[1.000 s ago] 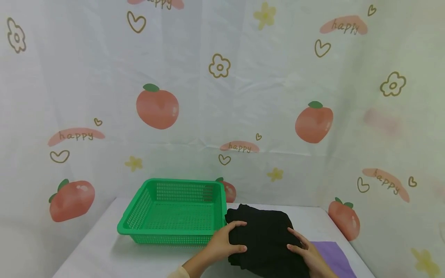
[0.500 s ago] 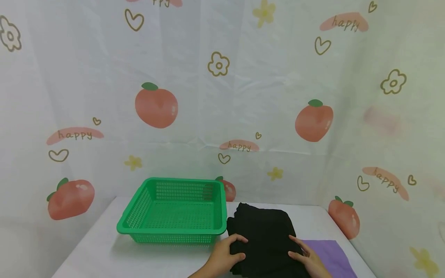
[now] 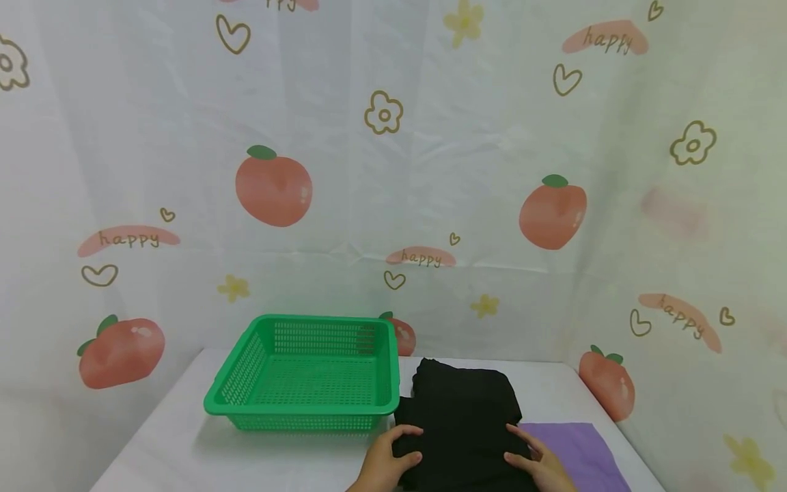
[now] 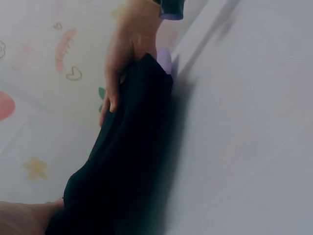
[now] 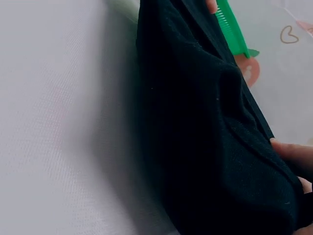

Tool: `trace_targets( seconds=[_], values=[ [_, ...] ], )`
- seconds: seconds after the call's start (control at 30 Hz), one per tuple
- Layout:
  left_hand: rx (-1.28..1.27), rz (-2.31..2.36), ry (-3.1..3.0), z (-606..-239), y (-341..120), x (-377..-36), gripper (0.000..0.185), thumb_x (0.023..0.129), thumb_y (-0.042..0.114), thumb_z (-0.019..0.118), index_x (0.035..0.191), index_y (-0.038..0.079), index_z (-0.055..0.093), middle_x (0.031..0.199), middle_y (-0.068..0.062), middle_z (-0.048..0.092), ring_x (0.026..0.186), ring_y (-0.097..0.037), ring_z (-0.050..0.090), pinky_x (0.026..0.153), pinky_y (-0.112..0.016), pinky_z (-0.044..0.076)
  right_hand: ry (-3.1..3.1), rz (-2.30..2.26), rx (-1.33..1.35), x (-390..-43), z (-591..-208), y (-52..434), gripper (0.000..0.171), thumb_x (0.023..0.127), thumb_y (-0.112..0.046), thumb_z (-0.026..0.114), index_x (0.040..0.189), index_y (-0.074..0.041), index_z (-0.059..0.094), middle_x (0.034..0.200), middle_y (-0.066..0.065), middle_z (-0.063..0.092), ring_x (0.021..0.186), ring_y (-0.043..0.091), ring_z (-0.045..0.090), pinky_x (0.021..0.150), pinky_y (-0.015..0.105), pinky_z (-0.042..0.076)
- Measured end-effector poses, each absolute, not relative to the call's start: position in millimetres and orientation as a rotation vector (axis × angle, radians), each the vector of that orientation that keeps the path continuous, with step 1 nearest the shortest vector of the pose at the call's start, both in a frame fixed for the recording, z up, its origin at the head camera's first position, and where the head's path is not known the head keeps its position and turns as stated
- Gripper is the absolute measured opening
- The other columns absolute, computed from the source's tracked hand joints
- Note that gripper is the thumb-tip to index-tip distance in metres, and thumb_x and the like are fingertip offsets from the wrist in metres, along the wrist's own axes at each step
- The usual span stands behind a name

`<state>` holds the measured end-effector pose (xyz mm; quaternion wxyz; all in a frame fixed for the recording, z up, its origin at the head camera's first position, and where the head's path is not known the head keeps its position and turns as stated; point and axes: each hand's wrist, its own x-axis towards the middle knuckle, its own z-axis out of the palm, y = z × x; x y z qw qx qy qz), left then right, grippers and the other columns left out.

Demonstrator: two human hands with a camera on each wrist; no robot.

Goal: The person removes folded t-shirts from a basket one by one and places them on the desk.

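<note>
Head view, both hands apart, left hand (image 3: 386, 463) gripping, right hand (image 3: 541, 466) pressing folded black cloth (image 3: 462, 417)

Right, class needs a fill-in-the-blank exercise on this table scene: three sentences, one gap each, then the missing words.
1. The basket left of the folded garment is coloured ____.
2. Both the left hand and the right hand rest on a folded ____ garment.
3. The flat cloth beside the right hand is coloured ____.

Missing words: green; black; purple
</note>
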<state>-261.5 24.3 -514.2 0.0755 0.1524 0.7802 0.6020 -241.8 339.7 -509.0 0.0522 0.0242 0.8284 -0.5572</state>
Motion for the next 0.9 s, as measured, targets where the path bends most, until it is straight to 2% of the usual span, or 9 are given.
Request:
trace_targets(
  seconds=[0.13,0.27,0.4,0.57,0.7,0.9],
  values=[
    [0.412,1.78,2.396,-519,21,-260,0.032,0.085,0.014,0.077,0.116,0.017,0.07,0.118,-0.014,0.066,0.105,-0.037,0.063,0.085,-0.058,0.05,2.52,-1.662,0.03,-243,-512,339,0.07,0.092,-0.023,0.07,0.145,0.008,0.037,0.138,0.039,0.046,0.116,0.041,0.059,0.09,0.047,0.054],
    [0.363,1.777,2.431,-524,17,-258,0.033,0.084,0.015,0.078,0.116,0.018,0.071,0.119,-0.014,0.066,0.104,-0.036,0.063,0.085,-0.057,0.051,2.558,-1.595,-0.023,-243,-514,338,0.069,0.091,-0.025,0.071,0.143,0.009,0.041,0.135,0.039,0.048,0.114,0.041,0.06,0.087,0.044,0.054],
    [0.311,1.778,2.435,-528,12,-257,0.034,0.084,0.014,0.077,0.117,0.019,0.07,0.122,-0.016,0.065,0.107,-0.039,0.062,0.087,-0.059,0.049,2.624,-1.492,-0.026,-245,-513,336,0.066,0.091,-0.029,0.072,0.14,0.007,0.047,0.133,0.039,0.05,0.111,0.042,0.062,0.085,0.046,0.055],
    [0.304,1.759,2.434,-535,7,-257,0.034,0.084,0.016,0.077,0.118,0.018,0.071,0.122,-0.017,0.064,0.105,-0.042,0.061,0.086,-0.061,0.048,2.669,-1.404,0.014,-248,-512,333,0.057,0.091,-0.024,0.071,0.136,0.006,0.052,0.128,0.041,0.053,0.109,0.046,0.061,0.084,0.051,0.053],
    [0.257,1.755,2.447,-543,6,-257,0.034,0.083,0.019,0.078,0.116,0.018,0.072,0.118,-0.016,0.066,0.099,-0.039,0.063,0.083,-0.059,0.05,2.669,-1.355,-0.073,-248,-513,337,0.052,0.091,-0.019,0.068,0.134,0.008,0.053,0.126,0.043,0.052,0.108,0.048,0.061,0.082,0.051,0.054],
    [0.205,1.768,2.47,-551,13,-261,0.032,0.081,0.024,0.079,0.112,0.02,0.074,0.114,-0.014,0.068,0.095,-0.033,0.064,0.08,-0.054,0.052,2.634,-1.318,-0.28,-250,-518,351,0.057,0.093,-0.024,0.068,0.133,0.013,0.051,0.117,0.042,0.057,0.098,0.039,0.066,0.076,0.042,0.055]
  ],
)
